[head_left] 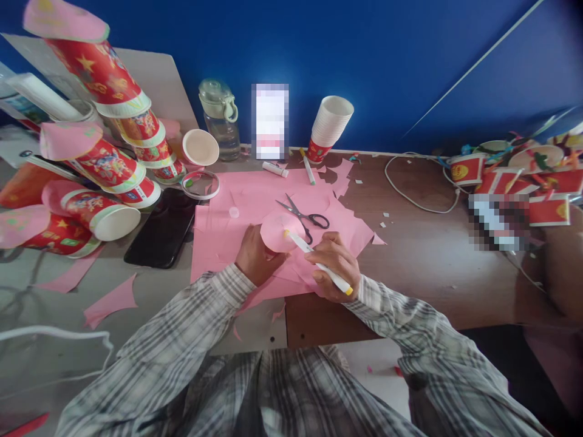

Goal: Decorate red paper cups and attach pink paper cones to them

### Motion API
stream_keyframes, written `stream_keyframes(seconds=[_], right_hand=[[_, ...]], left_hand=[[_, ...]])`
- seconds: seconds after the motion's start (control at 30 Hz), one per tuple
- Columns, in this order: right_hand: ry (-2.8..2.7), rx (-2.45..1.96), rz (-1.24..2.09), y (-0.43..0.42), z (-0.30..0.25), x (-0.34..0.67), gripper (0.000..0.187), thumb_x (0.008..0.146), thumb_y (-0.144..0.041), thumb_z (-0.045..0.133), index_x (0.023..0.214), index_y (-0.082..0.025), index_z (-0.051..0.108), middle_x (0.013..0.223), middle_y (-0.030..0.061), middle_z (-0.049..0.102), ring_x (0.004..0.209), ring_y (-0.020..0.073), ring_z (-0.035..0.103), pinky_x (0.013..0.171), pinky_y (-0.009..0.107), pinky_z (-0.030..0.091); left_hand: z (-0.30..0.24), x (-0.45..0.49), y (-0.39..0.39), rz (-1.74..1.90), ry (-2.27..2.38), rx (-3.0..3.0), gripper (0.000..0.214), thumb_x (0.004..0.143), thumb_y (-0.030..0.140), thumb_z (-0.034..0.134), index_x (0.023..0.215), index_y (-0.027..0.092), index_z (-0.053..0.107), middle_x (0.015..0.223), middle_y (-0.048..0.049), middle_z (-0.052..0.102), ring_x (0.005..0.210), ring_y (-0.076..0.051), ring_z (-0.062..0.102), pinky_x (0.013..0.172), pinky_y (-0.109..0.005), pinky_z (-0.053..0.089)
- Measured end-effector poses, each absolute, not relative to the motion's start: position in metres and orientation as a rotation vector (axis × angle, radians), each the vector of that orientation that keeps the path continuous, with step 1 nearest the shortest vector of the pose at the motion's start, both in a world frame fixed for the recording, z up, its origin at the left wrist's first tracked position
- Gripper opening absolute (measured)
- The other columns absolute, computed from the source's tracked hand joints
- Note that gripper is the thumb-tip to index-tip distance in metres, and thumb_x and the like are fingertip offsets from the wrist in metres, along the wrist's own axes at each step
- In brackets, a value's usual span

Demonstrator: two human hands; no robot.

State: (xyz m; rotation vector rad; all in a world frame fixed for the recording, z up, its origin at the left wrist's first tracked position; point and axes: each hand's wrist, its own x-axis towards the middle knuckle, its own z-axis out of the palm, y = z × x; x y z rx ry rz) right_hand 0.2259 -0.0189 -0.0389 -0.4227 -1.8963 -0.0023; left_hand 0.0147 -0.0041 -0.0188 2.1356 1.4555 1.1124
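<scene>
My left hand point(259, 256) is closed round the edge of a round pink paper piece point(279, 227). A sliver of red shows beneath it; I cannot make out what that is. Between the fingers of my right hand point(336, 267) is a white marker point(336, 278) with a yellow end. Its yellow tip touches the pink paper piece near the middle. Black-handled scissors point(314, 220) lie with blades apart just behind, on large pink paper sheets point(218, 237). Two more markers rest at the back of the sheets, a white one point(275, 169) and a green-tipped one point(308, 167).
On the left stand red paper cups point(109, 158), stacked and topped with pink paper, beside a black phone point(161, 227). Along the blue wall are a water bottle point(221, 121), a lit screen point(269, 121) and stacked white cups point(331, 121). Cut red cups point(501, 182) and a cable point(387, 176) lie right.
</scene>
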Motion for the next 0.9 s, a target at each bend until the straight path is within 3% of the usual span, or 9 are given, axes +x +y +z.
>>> stream_keyframes(seconds=[0.3,0.53,0.9], right_hand=[[-1.895,-0.420,-0.006,-0.0192,-0.0369,0.2256,0.037,0.119,-0.033,0.069,0.151,-0.019,0.081,0.085,-0.0004,0.084,0.056,0.0183,0.065,0.070,0.041,0.056],[-1.878,-0.444,0.005,-0.0201,-0.0453,0.2265,0.039,0.116,-0.035,0.072,0.151,-0.024,0.084,0.087,-0.0008,0.083,0.058,0.0191,0.063,0.075,0.044,0.057],[-1.888,-0.418,0.003,-0.0204,-0.0412,0.2249,0.036,0.119,-0.035,0.070,0.150,-0.021,0.082,0.087,-0.0007,0.085,0.057,0.0181,0.065,0.074,0.043,0.058]], left_hand=[[-0.0176,0.0147,-0.0037,1.142,1.383,2.084,0.051,0.061,0.034,0.067,0.103,0.016,0.046,0.093,-0.0099,0.055,0.090,-0.026,0.053,0.078,-0.044,0.045],[-0.0197,0.0141,-0.0043,1.172,1.384,2.100,0.052,0.061,0.035,0.067,0.104,0.015,0.046,0.093,-0.0101,0.055,0.089,-0.026,0.053,0.077,-0.043,0.046],[-0.0175,0.0147,-0.0042,1.143,1.392,2.093,0.050,0.060,0.034,0.068,0.102,0.016,0.047,0.091,-0.0095,0.055,0.088,-0.026,0.053,0.077,-0.044,0.046]])
